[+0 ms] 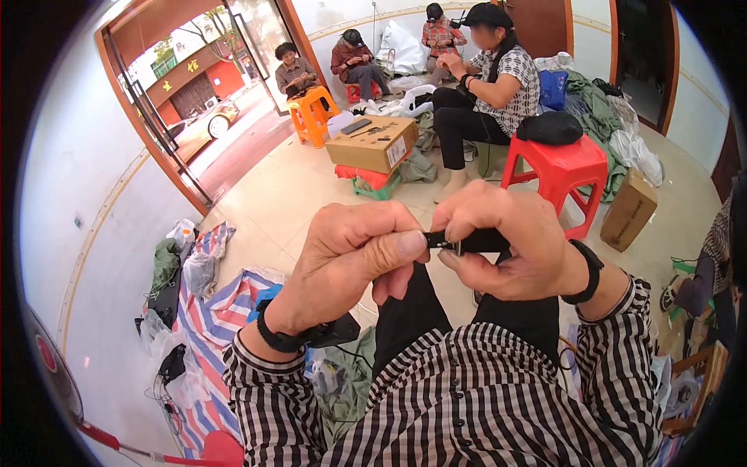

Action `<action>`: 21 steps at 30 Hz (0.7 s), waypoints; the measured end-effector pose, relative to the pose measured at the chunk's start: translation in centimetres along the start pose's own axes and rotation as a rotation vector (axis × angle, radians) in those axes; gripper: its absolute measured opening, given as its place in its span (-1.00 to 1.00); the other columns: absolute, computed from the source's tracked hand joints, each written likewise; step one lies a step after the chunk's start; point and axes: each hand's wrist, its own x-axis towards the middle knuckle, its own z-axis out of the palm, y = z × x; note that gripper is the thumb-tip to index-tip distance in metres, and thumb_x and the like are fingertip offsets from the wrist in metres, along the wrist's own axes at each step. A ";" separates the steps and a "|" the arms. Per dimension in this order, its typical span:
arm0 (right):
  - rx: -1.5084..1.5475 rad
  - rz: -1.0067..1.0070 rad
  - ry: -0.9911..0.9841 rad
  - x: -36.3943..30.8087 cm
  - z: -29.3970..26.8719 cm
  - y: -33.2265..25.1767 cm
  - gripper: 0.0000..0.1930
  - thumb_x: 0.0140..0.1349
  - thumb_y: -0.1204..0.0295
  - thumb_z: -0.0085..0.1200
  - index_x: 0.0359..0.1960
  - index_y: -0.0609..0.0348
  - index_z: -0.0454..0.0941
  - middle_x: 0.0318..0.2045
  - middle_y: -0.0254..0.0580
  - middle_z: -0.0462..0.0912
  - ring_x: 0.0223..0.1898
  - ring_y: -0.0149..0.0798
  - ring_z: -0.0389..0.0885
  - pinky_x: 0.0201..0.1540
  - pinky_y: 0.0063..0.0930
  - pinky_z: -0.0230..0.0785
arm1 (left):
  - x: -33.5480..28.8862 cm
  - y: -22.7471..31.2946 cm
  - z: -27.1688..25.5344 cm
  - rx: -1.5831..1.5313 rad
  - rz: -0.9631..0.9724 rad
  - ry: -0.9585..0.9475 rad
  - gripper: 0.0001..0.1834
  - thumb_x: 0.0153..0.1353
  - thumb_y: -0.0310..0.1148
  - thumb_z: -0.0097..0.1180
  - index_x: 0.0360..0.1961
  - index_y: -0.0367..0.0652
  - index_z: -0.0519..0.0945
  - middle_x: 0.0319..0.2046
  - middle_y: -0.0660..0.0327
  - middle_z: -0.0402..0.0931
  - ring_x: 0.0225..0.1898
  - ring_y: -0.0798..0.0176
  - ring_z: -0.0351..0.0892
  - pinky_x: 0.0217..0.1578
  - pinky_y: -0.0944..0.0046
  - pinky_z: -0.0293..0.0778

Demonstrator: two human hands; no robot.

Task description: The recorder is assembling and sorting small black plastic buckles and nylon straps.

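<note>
Above my lap, my two hands meet over a small black strap [440,240], which looks like webbing with a bit of shiny metal [458,247] on it. The thumb and forefinger of my left hand [354,253] pinch its left end. From the other side, the fingers of my right hand [510,241] close on it around the metal bit. A wider black part shows under the right fingers; whether it belongs to the strap, I cannot tell. Black bands circle both my wrists.
Ahead stands a cardboard box [372,144] with a phone and small black pieces on top. A red stool [559,167] bears a black bag. Several people sit working beyond. Striped sheeting [222,311] and bagged items lie left; another carton [629,210] stands right.
</note>
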 end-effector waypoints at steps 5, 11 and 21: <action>0.386 0.314 -0.030 0.2 0.2 0.0 -0.75 -0.07 0.70 0.12 -0.34 0.29 0.34 -0.30 -0.06 0.50 -0.33 -0.46 0.49 -0.31 -0.61 0.39 | 0.0 0.0 -0.1 -0.133 -0.030 0.079 -0.72 0.22 -0.31 0.00 -0.49 -0.34 0.51 -0.77 0.24 0.39 -0.80 0.47 0.33 -0.80 0.52 0.16; 0.392 0.253 0.006 -0.3 0.4 0.2 -0.73 -0.08 0.70 0.15 -0.33 0.27 0.36 -0.29 -0.05 0.50 -0.28 -0.36 0.49 -0.26 -0.56 0.36 | 0.0 -0.6 0.0 -0.167 -0.028 0.065 -0.71 0.22 -0.30 0.00 -0.48 -0.36 0.50 -0.78 0.23 0.38 -0.82 0.45 0.31 -0.80 0.51 0.14; 0.118 0.063 0.044 -0.3 0.2 -0.4 -0.70 -0.10 0.69 0.17 -0.31 0.23 0.38 -0.33 -0.01 0.58 -0.42 -0.33 0.56 -0.43 -0.56 0.38 | -0.3 -0.4 -0.2 0.022 0.072 0.017 -0.76 0.26 -0.34 -0.02 -0.48 -0.28 0.51 -0.72 0.31 0.40 -0.72 0.53 0.34 -0.72 0.53 0.23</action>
